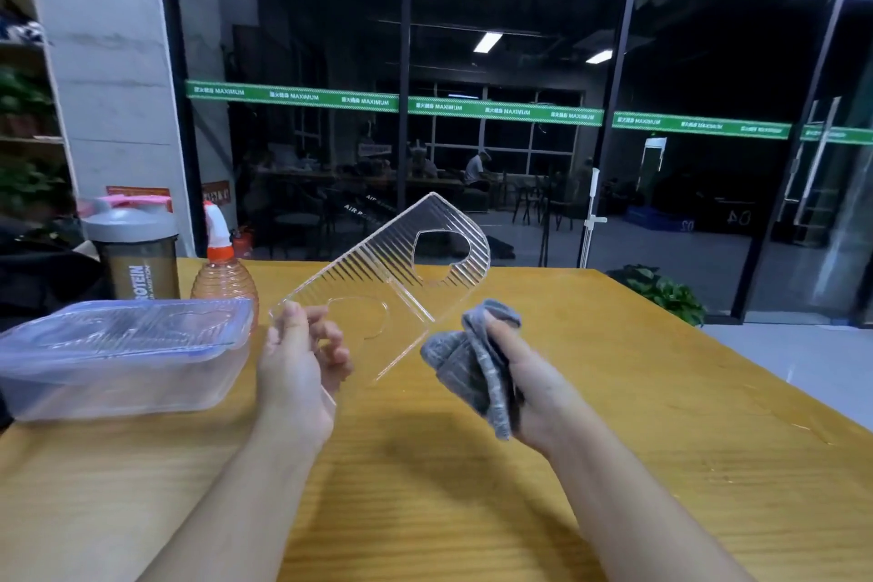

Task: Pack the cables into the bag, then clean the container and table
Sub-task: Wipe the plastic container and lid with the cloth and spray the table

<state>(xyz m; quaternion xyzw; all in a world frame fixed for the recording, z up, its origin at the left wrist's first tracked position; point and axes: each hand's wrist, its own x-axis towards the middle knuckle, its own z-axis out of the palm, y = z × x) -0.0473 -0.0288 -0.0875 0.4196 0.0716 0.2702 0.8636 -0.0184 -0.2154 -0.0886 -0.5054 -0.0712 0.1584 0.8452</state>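
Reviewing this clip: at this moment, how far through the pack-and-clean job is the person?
Done, apparently: no cables or bag in view, so packing cannot be confirmed. In hand: the left hand holds the clear ribbed tray tilted above the table, and the right hand grips a grey cloth at its edge. Left: the container at left and the table, where some wet marks show.
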